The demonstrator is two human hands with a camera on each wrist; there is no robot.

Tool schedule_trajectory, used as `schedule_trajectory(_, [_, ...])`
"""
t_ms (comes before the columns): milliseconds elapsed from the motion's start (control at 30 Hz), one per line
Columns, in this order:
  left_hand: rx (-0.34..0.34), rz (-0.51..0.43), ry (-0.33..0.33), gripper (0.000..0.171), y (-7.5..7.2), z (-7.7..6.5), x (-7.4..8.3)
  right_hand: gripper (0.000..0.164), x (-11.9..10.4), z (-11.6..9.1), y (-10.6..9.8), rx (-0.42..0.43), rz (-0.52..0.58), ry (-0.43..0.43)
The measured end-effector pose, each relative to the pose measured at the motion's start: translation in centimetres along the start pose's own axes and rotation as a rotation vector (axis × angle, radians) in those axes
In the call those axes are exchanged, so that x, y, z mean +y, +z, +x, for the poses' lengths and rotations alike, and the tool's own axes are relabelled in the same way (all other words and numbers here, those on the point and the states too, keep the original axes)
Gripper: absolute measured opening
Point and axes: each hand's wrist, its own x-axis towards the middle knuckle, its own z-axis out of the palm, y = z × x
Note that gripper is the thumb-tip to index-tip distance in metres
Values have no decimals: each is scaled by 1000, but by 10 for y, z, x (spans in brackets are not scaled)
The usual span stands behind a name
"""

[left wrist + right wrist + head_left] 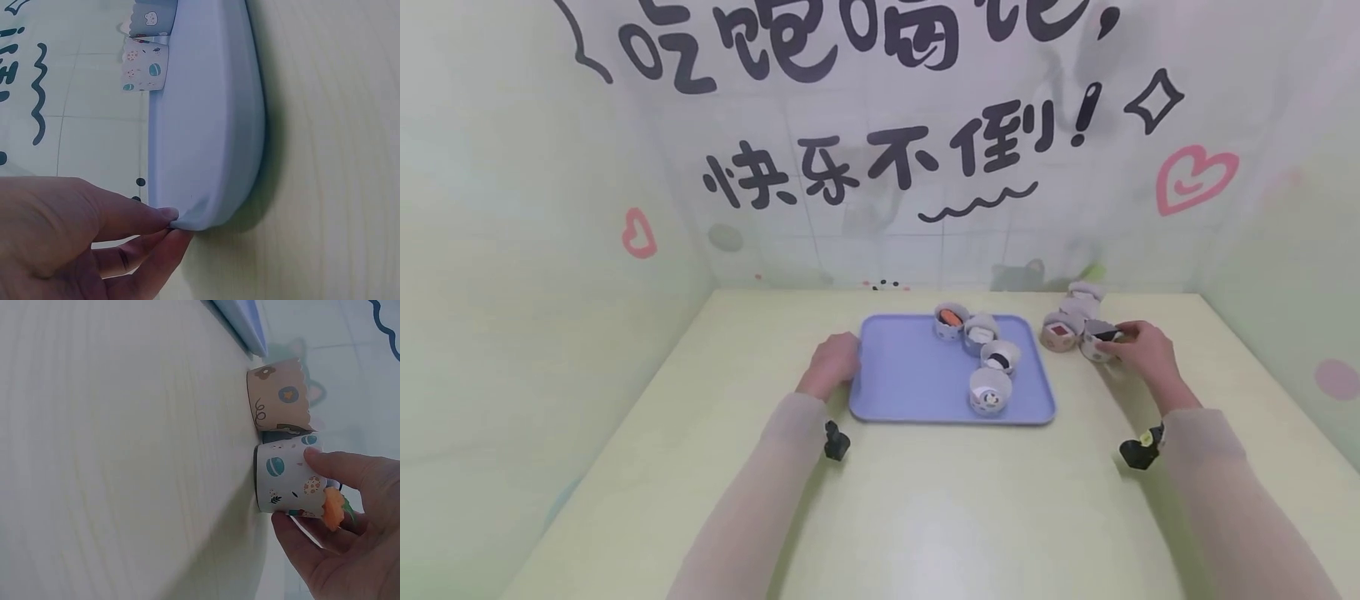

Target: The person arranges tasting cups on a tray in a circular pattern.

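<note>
My left hand (833, 362) pinches the left rim of a light-blue tray (910, 367) between thumb and fingers, as the left wrist view shows. Toward the tray's right side stand several patterned paper baking cups (989, 392) with small sushi-like pieces inside. Right of the tray, my right hand (1148, 358) grips a white paper baking cup (287, 469) with thumb and fingers on its sides. Something dark shows inside that cup in the head view. An orange piece (334, 509) with a green bit shows by its rim. A tan paper cup (281, 397) stands beside it.
More pale cups (1084, 298) stand behind the held one, partly hidden. The pale wooden table (925, 508) meets a printed cloth wall (880, 250) at the back, with cloth sides left and right.
</note>
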Motion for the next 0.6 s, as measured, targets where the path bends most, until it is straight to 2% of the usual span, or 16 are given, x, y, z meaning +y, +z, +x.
schedule_trajectory(300, [-22,11,-7,22,2,-1,-2,73,7,-9,-5,5,-10,-8])
schedule_trajectory(600, [-1,-9,16,21,-3,2,-1,71,0,-15,-19,64,-57,-87])
